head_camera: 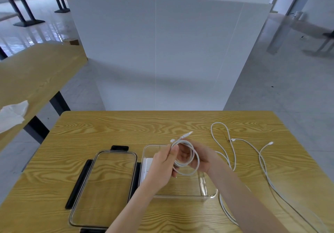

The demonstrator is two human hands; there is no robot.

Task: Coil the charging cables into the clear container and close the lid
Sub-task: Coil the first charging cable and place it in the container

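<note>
Both hands hold a coiled white cable (188,157) above the clear container (207,191); left hand (162,166) fingers clamped on it; right hand (200,157) cradling it; lid (101,187) off beside

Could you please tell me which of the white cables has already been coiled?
The cable held in both hands, left hand and right hand, above the clear container, is wound into loops. The other cables lie loose and sprawling on the table, right of the container.

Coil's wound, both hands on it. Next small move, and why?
Probably lower the coil into the open container: it hangs right above it in both hands, wound, ends free. Lid lies aside; loose cables remain.
</note>
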